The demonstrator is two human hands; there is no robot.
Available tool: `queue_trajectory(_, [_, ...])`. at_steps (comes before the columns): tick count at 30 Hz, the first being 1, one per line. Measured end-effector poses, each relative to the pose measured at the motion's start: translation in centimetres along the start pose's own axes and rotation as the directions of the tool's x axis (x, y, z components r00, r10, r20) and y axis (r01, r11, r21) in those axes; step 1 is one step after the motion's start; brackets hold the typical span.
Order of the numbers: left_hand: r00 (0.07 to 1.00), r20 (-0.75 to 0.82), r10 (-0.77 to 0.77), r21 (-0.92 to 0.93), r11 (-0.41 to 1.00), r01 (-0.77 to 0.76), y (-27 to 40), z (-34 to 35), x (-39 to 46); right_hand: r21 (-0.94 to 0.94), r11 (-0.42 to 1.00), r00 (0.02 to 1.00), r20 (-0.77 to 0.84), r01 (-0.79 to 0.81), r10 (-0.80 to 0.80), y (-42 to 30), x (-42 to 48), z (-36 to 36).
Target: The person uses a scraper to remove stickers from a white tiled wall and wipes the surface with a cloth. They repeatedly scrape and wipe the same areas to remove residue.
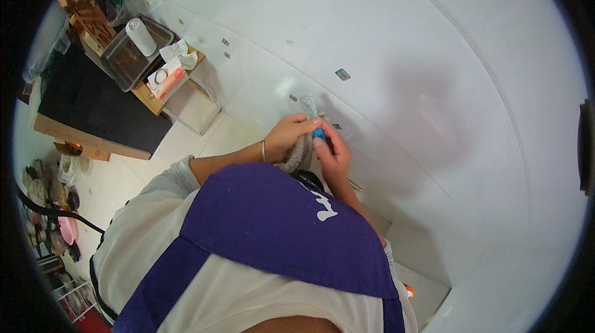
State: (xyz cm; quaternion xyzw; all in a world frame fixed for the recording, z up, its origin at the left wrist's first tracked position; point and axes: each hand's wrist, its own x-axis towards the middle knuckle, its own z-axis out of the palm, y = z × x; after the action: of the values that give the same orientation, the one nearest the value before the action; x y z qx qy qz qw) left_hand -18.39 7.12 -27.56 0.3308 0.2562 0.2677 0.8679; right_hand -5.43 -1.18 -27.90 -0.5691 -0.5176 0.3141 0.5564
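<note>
My left hand [289, 136], with a bangle at the wrist, grips a bunched grey-brown cloth [302, 152] in front of my body. Its thumb presses near the top of a small blue handle [319, 133]. My right hand [335, 152] pinches that handle between thumb and fingers. A pale, shiny flat blade or strip [308, 106] sticks out beyond the fingers, in line with the handle; where the two join is hidden. Both hands meet close to a glossy white wall [297, 16]. My fingers cover part of the cloth.
Small stickers [342, 74] dot the wall. To the left, a wooden-topped table [144, 98] bears a tray [122, 75], a white paper roll [141, 36] and a tissue box [167, 81]. Beside it is a large black-topped box [100, 100]. A pink basin [68, 228] sits among clutter farther left.
</note>
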Motion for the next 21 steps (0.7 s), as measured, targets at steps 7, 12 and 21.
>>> queue_trajectory(7, [0.982,-0.157,0.101,0.023,0.995,-0.098,0.5,1.9,-2.1,0.757,0.547,0.923,0.193,-0.356,0.333,-0.6,0.2,-0.8])
queue_trajectory(12, [0.782,0.008,0.623,0.638,0.599,-0.484,0.5,1.5,-2.9,0.765,0.354,0.842,0.470,-0.538,0.263,0.0,-0.6,2.8])
queue_trajectory(21, [0.529,0.154,0.834,0.850,0.161,-0.502,7.5,-3.6,-4.1,0.761,0.516,0.903,0.214,-0.393,0.372,-1.8,3.1,8.1])
